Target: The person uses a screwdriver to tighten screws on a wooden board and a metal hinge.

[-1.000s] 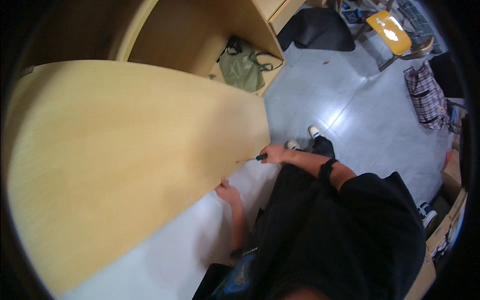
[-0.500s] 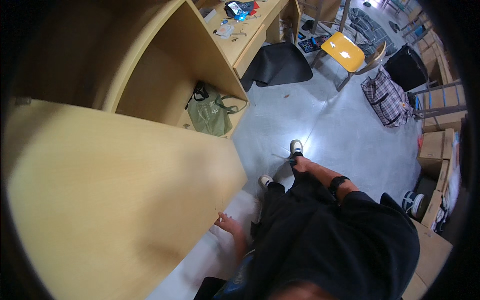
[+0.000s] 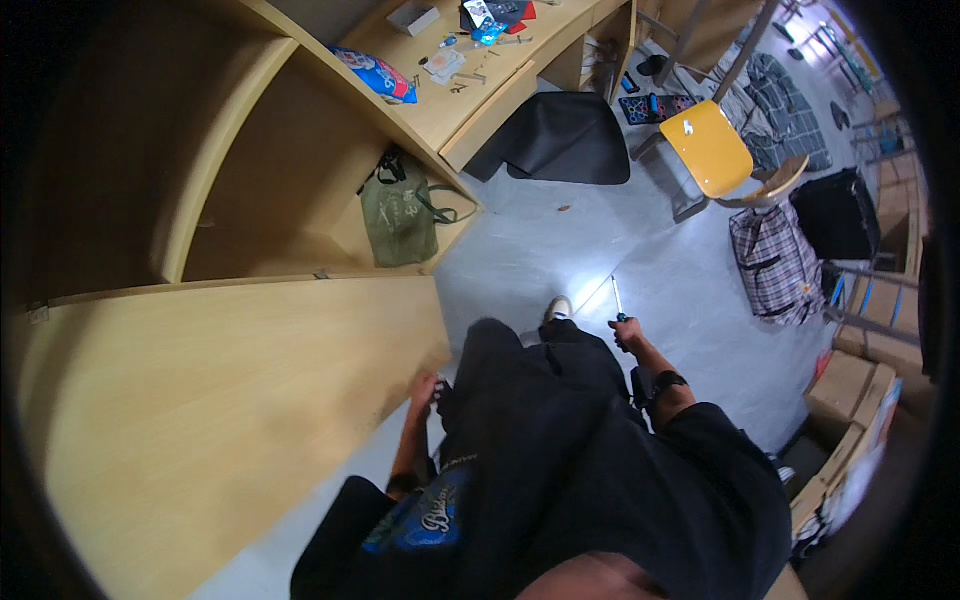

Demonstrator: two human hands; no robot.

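My right hand (image 3: 627,332) is closed round the dark handle of a screwdriver (image 3: 617,296), its pale shaft pointing away from me above the floor. At the outer edge of a wide light-wood cabinet door (image 3: 230,390), my left hand (image 3: 423,390) has its fingers curled. Something small shows by those fingertips, too blurred to name. The door stands swung out from a wooden cabinet (image 3: 290,150). Inside the cabinet's lower compartment sits a green cloth bag (image 3: 398,215) with straps. A small metal hinge piece (image 3: 322,275) shows where door and cabinet meet.
A wooden desk (image 3: 440,100) beyond the cabinet bears a blue packet (image 3: 375,75) and small hardware. Black sheet material (image 3: 570,140) lies below it. To the right stand a yellow chair (image 3: 708,150), a plaid bag (image 3: 775,265) and cardboard-coloured boxes (image 3: 850,385).
My view has shifted and my body has moved closer to the door. The screwdriver has swung to point forward in my right hand. My left hand's fingers have curled in from being stretched out.
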